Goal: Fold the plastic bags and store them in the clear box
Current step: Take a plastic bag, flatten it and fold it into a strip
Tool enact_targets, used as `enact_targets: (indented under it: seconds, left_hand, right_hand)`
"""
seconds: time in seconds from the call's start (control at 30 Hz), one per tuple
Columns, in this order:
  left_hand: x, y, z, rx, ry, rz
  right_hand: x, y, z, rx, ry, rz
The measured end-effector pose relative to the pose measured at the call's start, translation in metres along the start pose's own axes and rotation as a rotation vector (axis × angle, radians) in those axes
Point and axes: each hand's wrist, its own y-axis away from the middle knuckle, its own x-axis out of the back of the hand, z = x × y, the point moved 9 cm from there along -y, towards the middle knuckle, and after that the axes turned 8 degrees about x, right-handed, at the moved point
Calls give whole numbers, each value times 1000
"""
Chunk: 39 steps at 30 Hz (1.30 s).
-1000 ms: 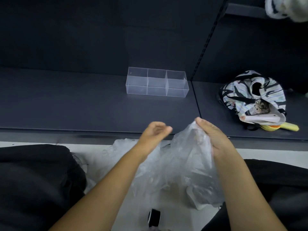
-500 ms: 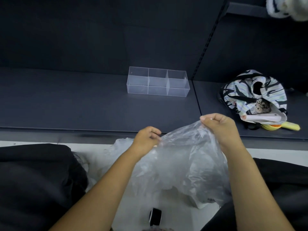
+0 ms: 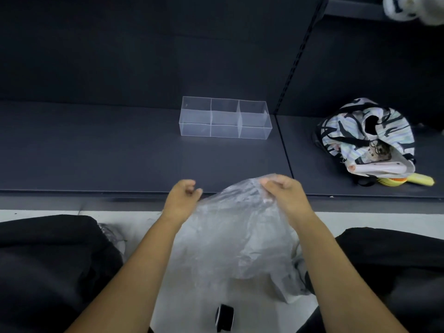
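A crumpled clear plastic bag point(image 3: 240, 236) hangs in front of me between my two hands, above the pale floor. My right hand point(image 3: 284, 194) grips its upper edge with curled fingers. My left hand point(image 3: 183, 197) pinches the bag's left upper edge, fingers curled. The clear box point(image 3: 224, 120), divided into several empty compartments, stands on the dark shelf point(image 3: 108, 152) beyond my hands. More crumpled plastic point(image 3: 296, 282) lies on the floor under the held bag.
A black-and-white patterned bag point(image 3: 365, 138) with a yellow object point(image 3: 418, 181) beside it sits on the right shelf section. A small black cylinder point(image 3: 224, 317) lies on the floor near me. Dark fabric point(image 3: 48, 260) flanks both sides.
Both hands have risen slightly toward the shelf edge and the bag is stretched out between them; earlier the left hand was apart from the bag, now it pinches the edge.
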Motion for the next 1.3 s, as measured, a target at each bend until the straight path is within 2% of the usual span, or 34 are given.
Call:
enact_targets:
  seconds: [0.07,0.13,0.2,0.3,0.37,0.47,0.57,0.73,0.83,0.9,1.0,1.17,1.3]
  left_hand:
    - [-23,7,32,-164,-42,-166]
    - [-50,15,59,-246,-124,-361]
    - [-59,12,73,-270,-176,-409]
    - [-46,-10,78,-221,-29,-347]
    - [-28,-32,68,-145,75,-222]
    - [1,-70,36,14,222,-10]
    - [18,-100,-2,157,261,75]
    - [33,-133,-49,327,257,130]
    - [40,-145,-51,340,215,156]
    - [41,-153,-49,350,249,142]
    - [47,-166,-47,343,264,176]
    - [53,-182,-43,411,322,203]
    - [43,-190,-33,452,371,167]
  right_hand:
    - [-24,-6,-13,30,41,-104]
    - [-48,-14,-20,29,28,-223]
    - [-60,-26,-25,24,41,-282]
    - [-60,-49,-21,-49,59,-316]
    - [-47,-66,-12,-95,149,-312]
    - [-14,-95,8,-90,248,-202]
    - [7,-107,37,-147,150,-116]
    - [-34,-100,85,-339,-110,-355]
    - [-56,-105,98,-297,1,-415]
    - [-61,-115,101,-261,69,-379]
    - [-58,-127,102,-277,1,-305]
    - [-11,-157,105,-295,30,-76]
    - [13,-182,92,-233,81,53]
